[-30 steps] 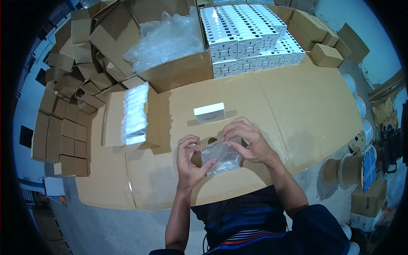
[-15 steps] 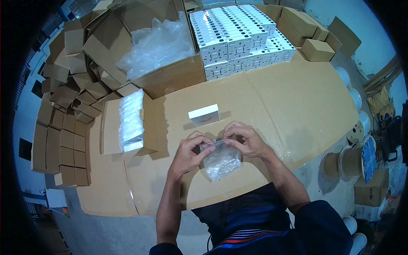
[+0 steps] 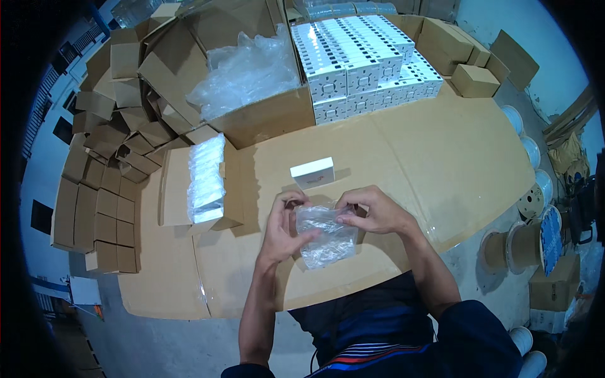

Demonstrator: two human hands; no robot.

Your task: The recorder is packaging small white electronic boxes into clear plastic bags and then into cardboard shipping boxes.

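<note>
I hold a clear plastic bag [image 3: 326, 240] over the cardboard-covered table [image 3: 441, 164]. My left hand [image 3: 285, 228] pinches its left upper edge and my right hand [image 3: 370, 211] grips its right upper edge. The bag hangs crumpled between them. A small white box [image 3: 312, 171] lies flat on the table just beyond my hands, apart from both.
An open carton [image 3: 265, 120] full of clear bags stands at the back. Stacked white boxes [image 3: 362, 60] sit to its right. Wrapped white packs [image 3: 205, 178] lie on a low carton at left. Folded brown cartons [image 3: 107, 164] pile at far left, wire spools [image 3: 535, 227] at right.
The clear bag has been lifted and pulled open wider between my hands, which moved slightly apart. The white box has not moved.
</note>
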